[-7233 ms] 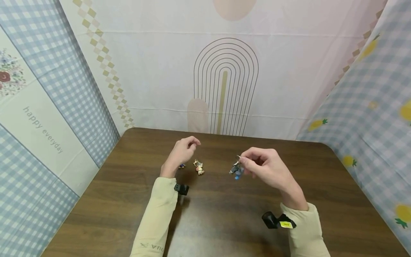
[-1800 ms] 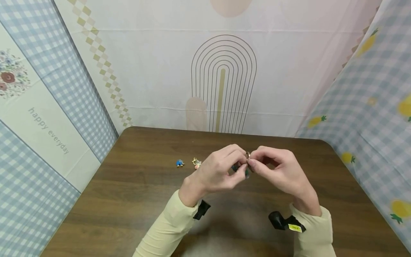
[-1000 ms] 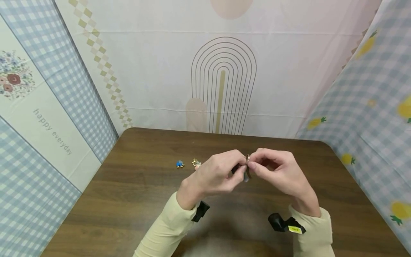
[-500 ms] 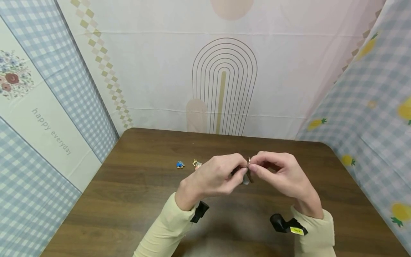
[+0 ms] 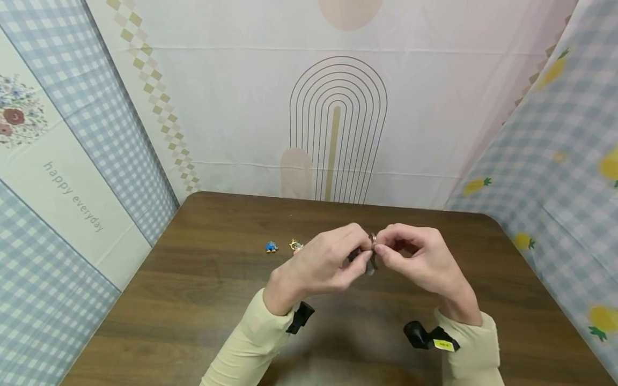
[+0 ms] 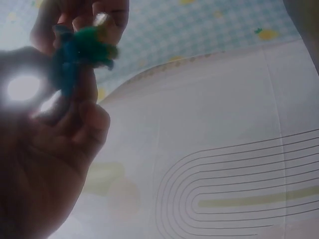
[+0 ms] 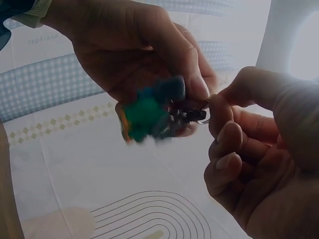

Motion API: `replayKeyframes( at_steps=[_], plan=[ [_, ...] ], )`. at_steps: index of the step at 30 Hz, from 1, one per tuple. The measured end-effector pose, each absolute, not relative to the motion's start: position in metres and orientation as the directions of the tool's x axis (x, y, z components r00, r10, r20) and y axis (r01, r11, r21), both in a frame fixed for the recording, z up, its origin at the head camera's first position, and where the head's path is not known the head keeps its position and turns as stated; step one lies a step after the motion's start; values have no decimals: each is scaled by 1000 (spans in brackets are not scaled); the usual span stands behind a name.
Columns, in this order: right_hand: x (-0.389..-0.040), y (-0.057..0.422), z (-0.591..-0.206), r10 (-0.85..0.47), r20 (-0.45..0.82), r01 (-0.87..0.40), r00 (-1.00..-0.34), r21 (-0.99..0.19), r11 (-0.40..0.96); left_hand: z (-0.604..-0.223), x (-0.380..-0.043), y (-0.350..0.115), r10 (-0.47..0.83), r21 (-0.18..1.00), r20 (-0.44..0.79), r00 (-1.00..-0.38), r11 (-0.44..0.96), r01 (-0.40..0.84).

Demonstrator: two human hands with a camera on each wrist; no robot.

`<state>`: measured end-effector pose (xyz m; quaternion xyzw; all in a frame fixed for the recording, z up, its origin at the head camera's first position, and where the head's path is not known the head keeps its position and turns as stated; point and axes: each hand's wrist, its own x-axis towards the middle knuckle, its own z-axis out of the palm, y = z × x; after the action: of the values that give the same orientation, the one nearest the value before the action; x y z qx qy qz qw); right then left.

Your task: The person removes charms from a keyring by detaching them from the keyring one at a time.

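In the head view my left hand (image 5: 321, 262) and right hand (image 5: 425, 262) meet over the table, fingertips almost together. Both pinch a metal key ring (image 5: 373, 241) between thumb and forefinger. From it hangs a keychain's figure charm, mostly hidden behind the left fingers from above. The right wrist view shows the charm (image 7: 147, 117) as a blurred green and blue figure with a dark metal link (image 7: 194, 116) beside the fingertips. In the left wrist view the same charm (image 6: 82, 55) hangs in front of the fingers.
On the brown wooden table (image 5: 217, 321) lie a small blue figure charm (image 5: 271, 247) and a pale one with a gold clasp (image 5: 295, 245), partly covered by the left hand. Patterned cloths hang behind the table and at both sides.
Earlier the right hand alone held the keychain, with the left hand over the table charms. The left hand has since moved right to the ring. Lately only the ring and fingertips shift slightly.
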<state>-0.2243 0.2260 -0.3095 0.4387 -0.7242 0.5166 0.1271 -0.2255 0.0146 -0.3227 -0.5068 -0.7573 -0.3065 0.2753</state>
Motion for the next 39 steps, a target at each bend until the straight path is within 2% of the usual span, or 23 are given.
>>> replayKeyframes(
  at_steps=[3,9,17,26,31,39],
  plan=[
    [-224,227,-309,-486,612,-737,-624,-667,107,-322,-226,16,583,159,748,-316,304,939],
    [-224,225,-309,-444,600,-712,-665,-689,135,-321,-227,16,560,95,780,-278,334,938],
    [-223,221,-307,-425,577,-656,-698,-753,56,-321,-227,16,546,87,795,-264,329,940],
    [-221,222,-306,-463,581,-698,-669,-706,121,-321,-227,15,574,129,763,-298,316,940],
    [-223,222,-307,-460,593,-706,-661,-700,111,-321,-226,15,593,147,740,-318,319,936],
    [-225,222,-307,-455,509,-619,-731,-775,128,-322,-228,15,600,145,737,-310,308,940]
  ],
)
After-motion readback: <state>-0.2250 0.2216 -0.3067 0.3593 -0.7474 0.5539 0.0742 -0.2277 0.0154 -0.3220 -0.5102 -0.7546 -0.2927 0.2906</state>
